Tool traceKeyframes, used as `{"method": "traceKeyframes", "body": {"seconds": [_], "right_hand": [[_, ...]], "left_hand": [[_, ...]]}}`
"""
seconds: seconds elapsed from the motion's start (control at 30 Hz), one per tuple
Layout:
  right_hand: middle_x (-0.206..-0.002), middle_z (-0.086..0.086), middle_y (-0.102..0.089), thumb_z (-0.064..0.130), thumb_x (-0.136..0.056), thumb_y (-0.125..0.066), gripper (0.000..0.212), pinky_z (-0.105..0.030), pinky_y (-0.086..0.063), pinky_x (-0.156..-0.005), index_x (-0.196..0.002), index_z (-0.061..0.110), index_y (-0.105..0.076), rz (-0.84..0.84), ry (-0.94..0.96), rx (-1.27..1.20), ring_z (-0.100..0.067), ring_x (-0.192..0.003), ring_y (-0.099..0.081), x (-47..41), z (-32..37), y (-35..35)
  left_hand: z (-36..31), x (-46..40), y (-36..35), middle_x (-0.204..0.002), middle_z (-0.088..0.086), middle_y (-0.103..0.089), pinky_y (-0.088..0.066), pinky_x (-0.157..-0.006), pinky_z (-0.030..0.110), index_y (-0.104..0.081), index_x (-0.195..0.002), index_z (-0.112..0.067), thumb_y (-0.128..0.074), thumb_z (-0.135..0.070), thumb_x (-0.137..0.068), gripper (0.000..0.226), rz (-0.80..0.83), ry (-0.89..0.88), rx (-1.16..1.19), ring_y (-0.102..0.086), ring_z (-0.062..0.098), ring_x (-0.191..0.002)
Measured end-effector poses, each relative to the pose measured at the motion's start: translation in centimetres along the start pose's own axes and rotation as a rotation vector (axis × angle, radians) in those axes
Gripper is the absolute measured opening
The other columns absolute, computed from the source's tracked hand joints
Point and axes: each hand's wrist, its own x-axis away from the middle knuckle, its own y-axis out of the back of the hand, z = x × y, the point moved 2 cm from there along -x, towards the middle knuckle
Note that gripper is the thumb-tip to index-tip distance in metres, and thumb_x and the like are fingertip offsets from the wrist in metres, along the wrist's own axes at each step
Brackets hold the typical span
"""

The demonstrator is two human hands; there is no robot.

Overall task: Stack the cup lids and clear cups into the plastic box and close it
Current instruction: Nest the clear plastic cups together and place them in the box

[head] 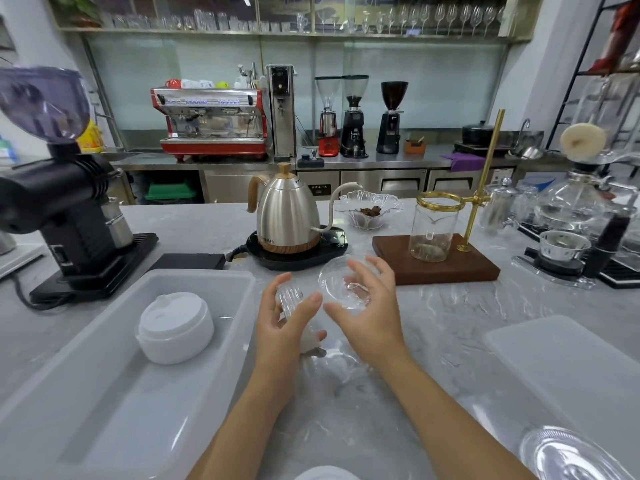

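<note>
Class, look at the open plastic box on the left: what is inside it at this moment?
Inside the box lies one stack of white lids, near its far end. The rest of the floor that shows is bare; the near end runs out of frame, unseen.

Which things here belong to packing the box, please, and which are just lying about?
Job: plastic box, white cup lids, clear lid stack in left hand, clear lid in right hand, box lid.
Lying about: kettle, grinder, glass server.
</note>
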Motion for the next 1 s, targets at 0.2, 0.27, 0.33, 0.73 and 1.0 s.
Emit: {"method": "traceKeyframes", "body": {"seconds": [0.2, 0.27, 0.33, 0.73, 1.0], "right_hand": [[-0.152, -0.002, -0.041, -0.022, -0.085, -0.051, 0.06, -0.024, -0.051, -0.101, -0.128, 0.019, -0.058, 0.076, 0.04, -0.211, -0.009, -0.124, -0.06, 0.9, 0.7, -0.8], [-0.143, -0.003, -0.054, -0.023, -0.088, -0.043, 0.069, -0.029, -0.053, -0.101, -0.132, 0.031, -0.053, 0.111, 0.018, -0.291, -0.012, -0.123, -0.063, 1.0, 0.8, -0.9], [-0.137, -0.002, -0.059, -0.016, -0.092, -0.044, 0.075, -0.037, -0.055, -0.099, -0.14, 0.042, -0.044, 0.16, 0.013, -0.35, -0.014, -0.116, -0.068, 1.3, 0.9, -1.0], [-0.098, -0.017, -0.077, 0.031, -0.102, -0.042, 0.046, -0.051, -0.056, -0.088, -0.103, 0.0, -0.076, 0.259, -0.087, -0.307, -0.032, -0.101, -0.071, 2.1, 0.8, -2.1], [-0.107, 0.006, -0.071, 0.011, -0.094, -0.058, 0.02, -0.025, -0.05, -0.093, -0.108, 0.016, -0.072, -0.007, 0.145, 0.197, -0.005, -0.103, -0.063, 1.1, -0.7, -1.2]], "left_hand": [[0.4, -0.2, -0.1, -0.137, 0.028, -0.053, -0.061, -0.081, 0.064, -0.061, -0.125, -0.043, -0.086, -0.05, -0.056, 0.073, 0.0, -0.028, -0.009, -0.074, 0.014, -0.075], [0.5, -0.3, 0.0, -0.136, 0.023, -0.056, -0.063, -0.079, 0.059, -0.059, -0.128, -0.041, -0.085, -0.051, -0.058, 0.075, 0.004, -0.053, -0.024, -0.075, 0.01, -0.072], [0.6, -0.3, 0.0, -0.135, 0.022, -0.058, -0.062, -0.079, 0.06, -0.058, -0.129, -0.041, -0.085, -0.052, -0.061, 0.074, 0.008, -0.053, -0.019, -0.079, 0.023, -0.08], [0.9, -0.6, 0.2, -0.125, 0.038, -0.056, -0.062, -0.08, 0.062, -0.061, -0.117, -0.036, -0.088, -0.046, -0.063, 0.061, -0.009, -0.069, 0.042, -0.071, 0.03, -0.088], [0.6, -0.4, 0.3, -0.132, 0.035, -0.05, -0.06, -0.059, 0.042, -0.062, -0.112, -0.042, -0.085, -0.052, -0.057, 0.061, -0.008, -0.018, 0.004, -0.066, 0.036, -0.08]]}}
